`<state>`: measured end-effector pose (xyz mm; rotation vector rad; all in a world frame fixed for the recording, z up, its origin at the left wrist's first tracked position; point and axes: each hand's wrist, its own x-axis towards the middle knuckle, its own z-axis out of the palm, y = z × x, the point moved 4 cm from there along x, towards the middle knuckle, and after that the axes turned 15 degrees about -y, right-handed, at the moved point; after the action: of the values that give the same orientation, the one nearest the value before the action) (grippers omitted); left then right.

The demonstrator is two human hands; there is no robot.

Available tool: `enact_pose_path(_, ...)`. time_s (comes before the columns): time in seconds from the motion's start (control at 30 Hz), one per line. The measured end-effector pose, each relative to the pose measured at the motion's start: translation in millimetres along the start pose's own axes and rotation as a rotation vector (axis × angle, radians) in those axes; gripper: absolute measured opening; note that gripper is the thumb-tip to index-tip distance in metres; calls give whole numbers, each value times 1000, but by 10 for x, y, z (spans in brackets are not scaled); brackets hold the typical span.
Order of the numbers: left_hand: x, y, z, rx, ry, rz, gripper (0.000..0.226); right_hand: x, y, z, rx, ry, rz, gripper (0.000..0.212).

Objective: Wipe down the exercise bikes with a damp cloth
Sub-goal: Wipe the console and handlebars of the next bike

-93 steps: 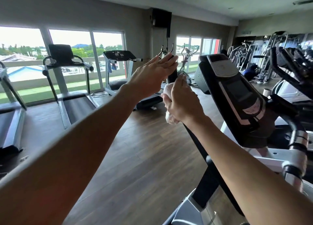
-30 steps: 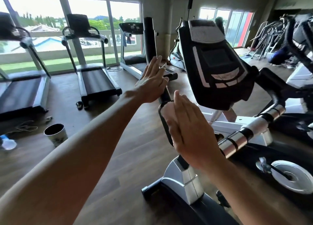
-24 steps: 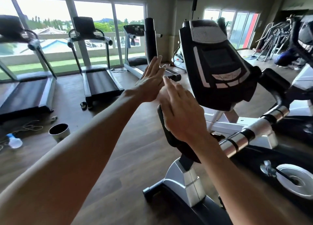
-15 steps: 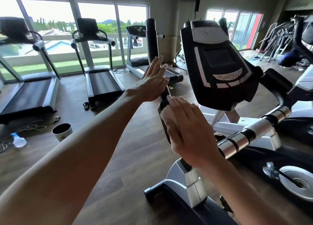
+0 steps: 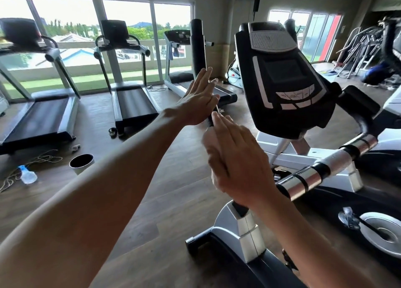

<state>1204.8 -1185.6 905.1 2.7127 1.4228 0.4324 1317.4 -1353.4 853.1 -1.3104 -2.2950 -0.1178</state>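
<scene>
The exercise bike [image 5: 288, 118] is standing on the wooden floor [image 5: 152, 196], its black handlebar post [image 5: 198, 46] rising left of the console [image 5: 282, 79]. The left hand [image 5: 198, 100] is pressing straight fingers against that post. The right hand [image 5: 236, 164], just below — fingers extended — is holding a pale cloth [image 5: 207, 139] flat against the post.

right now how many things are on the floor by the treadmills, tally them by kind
treadmills: 3
spray bottle: 1
cup: 1
loose cord: 1
total: 6
</scene>
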Motion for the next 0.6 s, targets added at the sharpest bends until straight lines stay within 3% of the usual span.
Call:
enact_pose_path(0.2, -10, -116, 22, 97, -59, 95, 85, 538, 28, -28, -44, 42, 176, 73)
enact_pose_path(0.33, -18, -26, 4, 41, -59, -8, 59, 186, -66, 10, -7, 39, 129, 77)
enact_pose_path(0.53, -52, 58, -25, 32, -58, -102, 57, -398, -65, 0, 100, 33, -80, 63)
enact_pose_path(0.6, -88, 181, -58, -40, -64, -130, 53, -543, 20, -136, 269, 89, -33, 62)
